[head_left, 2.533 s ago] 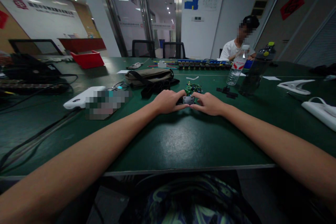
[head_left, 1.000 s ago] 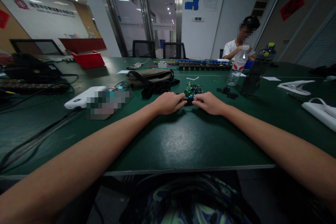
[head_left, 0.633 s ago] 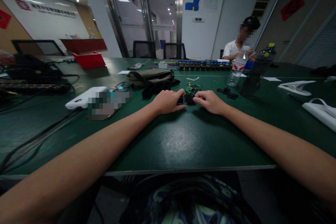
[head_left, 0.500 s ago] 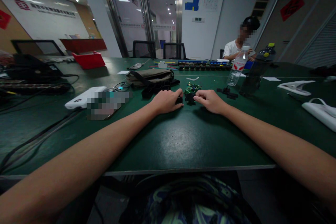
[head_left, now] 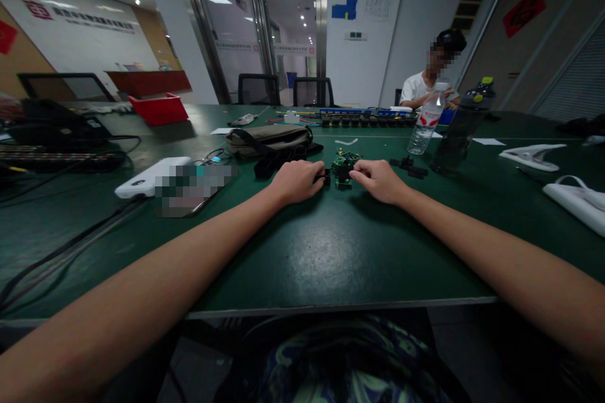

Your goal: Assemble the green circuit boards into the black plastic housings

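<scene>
My left hand (head_left: 299, 181) is closed round a small black block (head_left: 327, 177), which pokes out past the fingertips. Just to its right, some green circuit boards (head_left: 347, 157) lie in a small cluster on the table. At the near side of the cluster is another black block (head_left: 343, 174). My right hand (head_left: 377, 181) has its thumb and forefinger pinched at that block's right edge. Several small black parts (head_left: 410, 167) lie beyond the right hand. A black tray-like piece (head_left: 269, 167) rests behind the left hand.
On the green table (head_left: 312, 264) a grey-brown pouch (head_left: 269, 140) lies behind the hands. A white power bank (head_left: 151, 177) and phone sit left. A water bottle (head_left: 428, 123), a dark bottle (head_left: 460, 132) and a white clamp (head_left: 536, 156) stand right. A person (head_left: 420, 89) sits across the table.
The black block in my left hand now shows further out past the fingertips. My right hand stays almost where it was, and the whole view has shifted very slightly.
</scene>
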`<state>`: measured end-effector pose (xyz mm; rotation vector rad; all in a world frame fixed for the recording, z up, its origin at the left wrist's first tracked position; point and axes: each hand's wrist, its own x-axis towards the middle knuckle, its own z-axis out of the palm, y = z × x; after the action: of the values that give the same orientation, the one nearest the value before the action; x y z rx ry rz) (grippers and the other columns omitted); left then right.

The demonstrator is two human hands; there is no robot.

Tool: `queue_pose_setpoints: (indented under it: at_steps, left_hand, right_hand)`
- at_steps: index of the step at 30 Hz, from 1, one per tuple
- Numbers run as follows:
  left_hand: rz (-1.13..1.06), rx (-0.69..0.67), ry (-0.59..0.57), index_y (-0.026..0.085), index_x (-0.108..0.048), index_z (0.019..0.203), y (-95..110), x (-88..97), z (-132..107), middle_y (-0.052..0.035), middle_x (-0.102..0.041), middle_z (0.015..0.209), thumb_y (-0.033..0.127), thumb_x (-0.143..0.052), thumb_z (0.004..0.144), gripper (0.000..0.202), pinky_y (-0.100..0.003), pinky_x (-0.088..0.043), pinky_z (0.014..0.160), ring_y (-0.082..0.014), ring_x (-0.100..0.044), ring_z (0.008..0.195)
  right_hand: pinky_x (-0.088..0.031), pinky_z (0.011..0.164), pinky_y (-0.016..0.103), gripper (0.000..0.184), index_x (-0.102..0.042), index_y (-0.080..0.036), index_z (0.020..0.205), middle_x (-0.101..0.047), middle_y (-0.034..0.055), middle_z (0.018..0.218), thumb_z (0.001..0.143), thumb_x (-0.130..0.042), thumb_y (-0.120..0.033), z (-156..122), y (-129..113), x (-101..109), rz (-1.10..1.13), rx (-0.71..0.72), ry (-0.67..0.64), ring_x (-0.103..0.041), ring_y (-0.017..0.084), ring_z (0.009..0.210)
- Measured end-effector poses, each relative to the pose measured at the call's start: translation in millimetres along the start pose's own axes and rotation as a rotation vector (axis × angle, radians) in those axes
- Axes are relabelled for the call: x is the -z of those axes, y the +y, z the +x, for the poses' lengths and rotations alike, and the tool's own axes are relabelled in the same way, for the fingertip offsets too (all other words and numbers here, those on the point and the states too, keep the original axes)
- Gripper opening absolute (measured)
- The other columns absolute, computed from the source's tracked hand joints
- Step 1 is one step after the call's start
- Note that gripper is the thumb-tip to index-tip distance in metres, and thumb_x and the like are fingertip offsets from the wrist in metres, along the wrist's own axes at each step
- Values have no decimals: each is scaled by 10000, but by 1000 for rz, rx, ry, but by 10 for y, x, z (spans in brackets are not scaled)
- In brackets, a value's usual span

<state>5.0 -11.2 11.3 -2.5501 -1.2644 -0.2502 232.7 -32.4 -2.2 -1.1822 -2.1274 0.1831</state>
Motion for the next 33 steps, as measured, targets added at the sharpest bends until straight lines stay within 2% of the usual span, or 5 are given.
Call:
queue_pose_setpoints:
  at_steps: [10,15,20,25,33]
  left_hand:
    - [-89,-114,77,210,-614,1183,44,-47,-14,-64,-701,1014,324,-479,960,285,-314,-513,767,-221,-663,950]
    - [-88,-66,144,201,-598,1112,45,-19,-29,-93,-632,1122,278,-487,922,233,-331,-531,753,-249,-622,1043]
    - [-78,24,117,196,-599,1033,6,-25,-29,-99,-597,1149,331,-512,899,209,-349,-535,726,-268,-643,994]
    - [-79,40,66,199,-611,1023,-10,-49,-11,-84,-659,1066,388,-497,924,242,-327,-514,712,-242,-673,896]
    - [-110,-17,87,207,-624,1005,-30,-91,12,-52,-713,940,358,-501,932,208,-288,-481,685,-216,-676,860]
  right_hand:
    - [-282,606,265,272,-468,-202,643,-485,-21,585,881,-528,-321,6,-7,-2,-15,-11,9,-418,127,571]
    - [-288,612,264,270,-475,-200,649,-498,-19,594,884,-522,-326,5,-8,1,-15,-2,7,-420,125,568]
    - [-289,606,262,266,-491,-198,658,-498,-20,589,890,-520,-326,1,4,-3,-23,16,10,-415,123,561]
    - [-279,598,263,261,-498,-199,666,-491,-22,584,897,-525,-318,-2,11,-8,-47,25,4,-413,124,549]
    - [-278,605,267,252,-517,-197,677,-500,-18,588,900,-528,-313,-3,13,-11,-67,8,0,-421,129,560]
